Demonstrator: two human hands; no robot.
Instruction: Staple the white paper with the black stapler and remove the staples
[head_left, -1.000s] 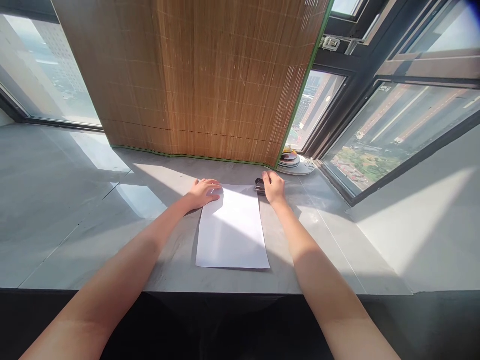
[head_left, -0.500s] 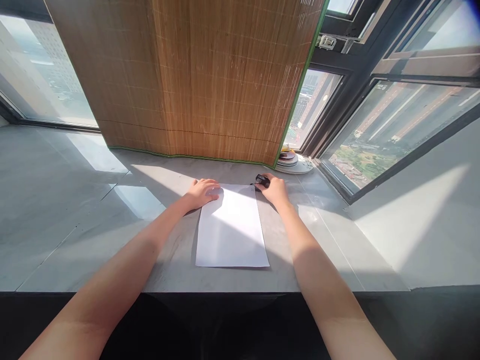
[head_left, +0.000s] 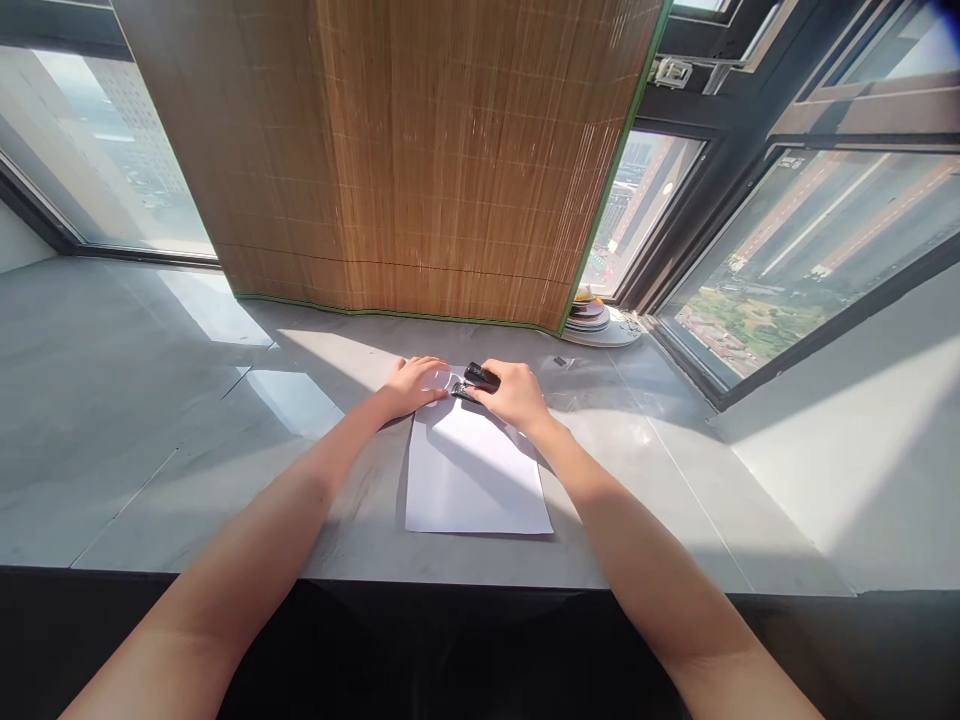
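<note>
A white sheet of paper (head_left: 476, 475) lies on the grey stone counter (head_left: 187, 440) in front of me. My left hand (head_left: 414, 384) rests with fingers flat on the sheet's far left corner. My right hand (head_left: 514, 393) is closed around a small black stapler (head_left: 480, 379), held over the far edge of the sheet, close to my left fingertips.
A bamboo blind (head_left: 420, 160) hangs behind the counter. A stack of plates (head_left: 596, 322) sits at the back right by the dark window frame (head_left: 675, 260). A small dark item (head_left: 559, 360) lies on the counter near the plates. The counter's front edge runs below the paper.
My right hand picked up the stapler from the right of the paper and carried it left, over the sheet's far edge, near my left hand. My left hand stayed put.
</note>
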